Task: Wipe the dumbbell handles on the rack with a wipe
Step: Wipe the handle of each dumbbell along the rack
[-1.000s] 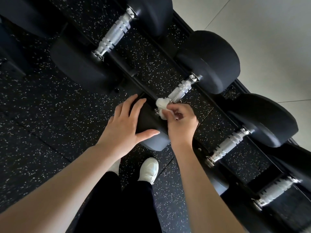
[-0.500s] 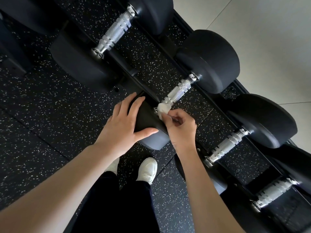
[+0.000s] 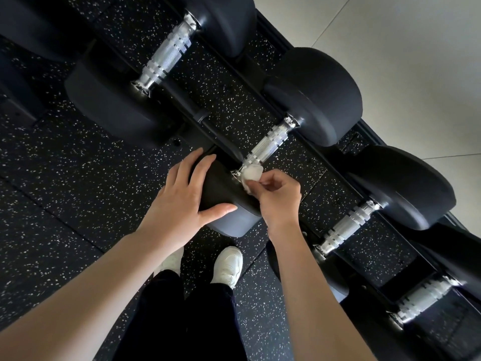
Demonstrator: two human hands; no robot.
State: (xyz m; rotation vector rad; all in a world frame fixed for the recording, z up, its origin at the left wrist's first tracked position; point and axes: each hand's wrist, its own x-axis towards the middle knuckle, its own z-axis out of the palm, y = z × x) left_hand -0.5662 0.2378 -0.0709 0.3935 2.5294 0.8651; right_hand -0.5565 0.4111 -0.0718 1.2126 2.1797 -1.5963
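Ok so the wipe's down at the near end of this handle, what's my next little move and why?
Probably slide the wipe up along the handle toward the far head. The right hand pinches it at the near collar, the knurled stretch above lies bare, and the left hand rests on the near head, steadying it.

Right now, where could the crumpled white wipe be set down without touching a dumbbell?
Free: the speckled black rubber floor left of the left hand. Crowded: around the right hand pinching the crumpled white wipe at the knurled chrome handle, between black dumbbell heads.
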